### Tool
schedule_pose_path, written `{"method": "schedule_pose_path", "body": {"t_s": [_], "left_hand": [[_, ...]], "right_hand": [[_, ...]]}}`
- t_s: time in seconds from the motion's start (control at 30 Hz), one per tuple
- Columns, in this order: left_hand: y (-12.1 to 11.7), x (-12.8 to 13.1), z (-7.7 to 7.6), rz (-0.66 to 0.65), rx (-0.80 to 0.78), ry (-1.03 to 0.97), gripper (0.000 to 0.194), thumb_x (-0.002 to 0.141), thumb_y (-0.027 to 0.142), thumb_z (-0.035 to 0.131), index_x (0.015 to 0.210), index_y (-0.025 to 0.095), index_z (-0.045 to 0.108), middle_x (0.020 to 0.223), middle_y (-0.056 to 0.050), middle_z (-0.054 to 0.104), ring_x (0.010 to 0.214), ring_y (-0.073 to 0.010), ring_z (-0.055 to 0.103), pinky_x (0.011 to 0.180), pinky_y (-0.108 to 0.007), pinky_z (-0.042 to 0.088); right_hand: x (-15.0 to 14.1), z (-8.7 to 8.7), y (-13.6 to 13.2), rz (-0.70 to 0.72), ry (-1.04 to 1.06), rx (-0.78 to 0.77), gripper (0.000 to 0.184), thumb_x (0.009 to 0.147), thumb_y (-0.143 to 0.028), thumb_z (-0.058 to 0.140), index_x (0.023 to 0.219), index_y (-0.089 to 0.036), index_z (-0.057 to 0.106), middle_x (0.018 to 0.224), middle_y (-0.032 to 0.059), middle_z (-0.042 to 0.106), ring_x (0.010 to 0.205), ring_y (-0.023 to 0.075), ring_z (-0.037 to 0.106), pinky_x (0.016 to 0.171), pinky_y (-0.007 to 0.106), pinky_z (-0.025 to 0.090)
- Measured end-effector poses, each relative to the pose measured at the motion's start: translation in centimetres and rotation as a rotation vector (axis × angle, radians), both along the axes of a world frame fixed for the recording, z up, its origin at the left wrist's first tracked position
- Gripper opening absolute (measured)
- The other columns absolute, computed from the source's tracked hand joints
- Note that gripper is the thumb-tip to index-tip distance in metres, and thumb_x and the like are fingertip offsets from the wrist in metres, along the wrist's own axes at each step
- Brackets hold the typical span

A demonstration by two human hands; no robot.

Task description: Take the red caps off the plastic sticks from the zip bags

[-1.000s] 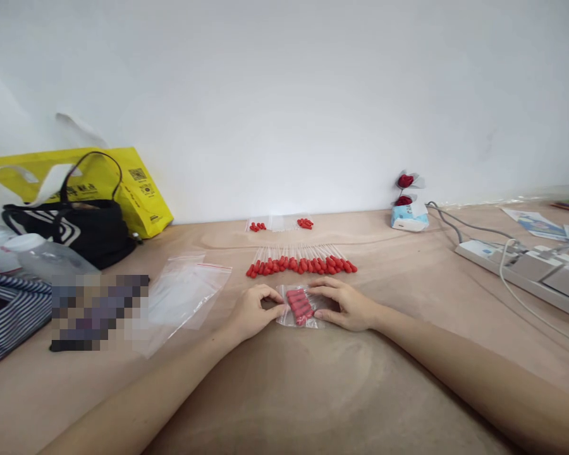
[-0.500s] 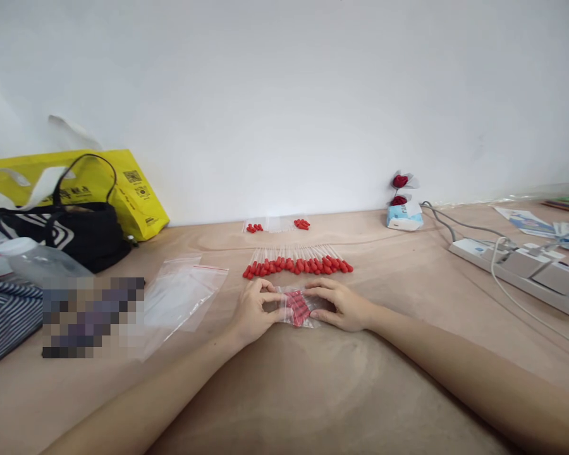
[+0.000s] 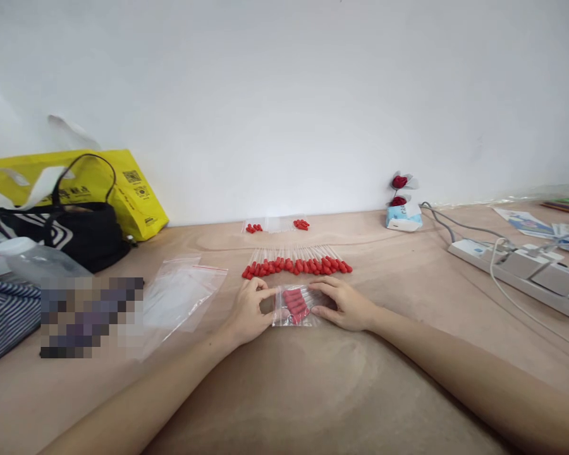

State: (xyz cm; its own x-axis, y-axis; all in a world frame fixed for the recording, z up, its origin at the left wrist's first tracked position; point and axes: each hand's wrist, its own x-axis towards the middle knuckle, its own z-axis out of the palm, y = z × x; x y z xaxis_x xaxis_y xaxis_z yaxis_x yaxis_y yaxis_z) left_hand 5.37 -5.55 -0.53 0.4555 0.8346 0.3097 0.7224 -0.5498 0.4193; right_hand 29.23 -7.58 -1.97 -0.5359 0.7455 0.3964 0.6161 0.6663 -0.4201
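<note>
The left forearm (image 3: 165,392), seen toward seven o'clock, is left bare along its visible length and is marked by a small spot (image 3: 212,344) near the wrist. The right forearm (image 3: 455,371), seen toward four o'clock, is likewise bare. Both are narrowed toward the wrists; the left hand (image 3: 251,313) and right hand (image 3: 345,304) are bare and slim-fingered.
</note>
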Motion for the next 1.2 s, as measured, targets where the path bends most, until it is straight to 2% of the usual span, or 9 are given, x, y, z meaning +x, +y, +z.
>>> {"method": "schedule_pose_path", "body": {"t_s": [0.17,0.37,0.5,0.67,0.83,1.0,1.2], "left_hand": [[0.7,0.6,0.1,-0.055,-0.094,-0.002,0.031,0.071,0.043,0.056,0.088,0.018,0.065,0.075,-0.002,0.046,0.071,-0.0151,0.047,0.066,-0.029,0.040],[0.4,1.3,0.7,-0.118,-0.126,-0.100,0.019,0.071,0.033,0.055,0.075,0.015,0.053,0.065,0.003,0.043,0.057,-0.0098,0.039,0.055,-0.023,0.033],[0.0,1.4,0.9,-0.162,-0.188,-0.143,0.014,0.073,0.028,0.052,0.080,0.016,0.050,0.060,0.005,0.042,0.053,-0.0086,0.038,0.051,-0.021,0.031],[0.0,1.5,0.8,-0.235,-0.294,-0.182,0.016,0.076,0.028,0.049,0.087,0.017,0.047,0.069,0.003,0.052,0.059,-0.0093,0.044,0.055,-0.021,0.034],[-0.2,1.6,0.9,-0.188,-0.290,-0.160,0.013,0.078,0.026,0.045,0.087,0.017,0.049,0.066,0.003,0.052,0.056,-0.0090,0.042,0.053,-0.022,0.033],[-0.2,-0.5,1.8,-0.112,-0.317,-0.177,0.018,0.080,0.031,0.042,0.092,0.019,0.047,0.073,0.002,0.052,0.062,-0.0109,0.046,0.058,-0.023,0.037],[0.7,-4.1,2.5,-0.111,-0.390,-0.019,0.022,0.077,0.039,0.047,0.089,0.020,0.048,0.074,0.002,0.050,0.063,-0.0115,0.046,0.057,-0.023,0.038]], "right_hand": [[-0.5,0.0,0.0,0.037,0.042,0.003,0.039,0.080,-0.033,0.052,0.115,-0.016,0.049,0.110,0.0115,0.053,0.101,0.0196,0.050,0.088,0.035,0.042],[-0.5,0.1,0.0,0.066,0.059,-0.013,0.041,0.080,-0.031,0.053,0.117,-0.015,0.047,0.111,0.0115,0.053,0.101,0.0191,0.050,0.088,0.034,0.042],[-0.6,0.2,0.0,0.053,0.053,-0.013,0.043,0.079,-0.031,0.053,0.118,-0.016,0.045,0.110,0.0113,0.053,0.101,0.0197,0.050,0.088,0.035,0.042],[-0.7,0.3,-0.1,0.052,0.040,-0.015,0.043,0.080,-0.030,0.052,0.119,-0.015,0.045,0.111,0.0113,0.053,0.102,0.0196,0.049,0.089,0.035,0.041],[-0.7,0.4,-0.1,0.067,0.038,-0.012,0.043,0.080,-0.031,0.052,0.119,-0.015,0.044,0.112,0.0115,0.053,0.102,0.0198,0.049,0.088,0.035,0.041],[-0.5,0.3,0.0,0.057,0.044,-0.011,0.041,0.079,-0.030,0.053,0.118,-0.017,0.046,0.113,0.0112,0.052,0.103,0.0192,0.049,0.088,0.034,0.042],[-0.5,0.1,0.1,0.056,0.032,-0.004,0.038,0.080,-0.031,0.052,0.115,-0.016,0.048,0.111,0.0114,0.053,0.102,0.0190,0.050,0.088,0.035,0.042]]}}
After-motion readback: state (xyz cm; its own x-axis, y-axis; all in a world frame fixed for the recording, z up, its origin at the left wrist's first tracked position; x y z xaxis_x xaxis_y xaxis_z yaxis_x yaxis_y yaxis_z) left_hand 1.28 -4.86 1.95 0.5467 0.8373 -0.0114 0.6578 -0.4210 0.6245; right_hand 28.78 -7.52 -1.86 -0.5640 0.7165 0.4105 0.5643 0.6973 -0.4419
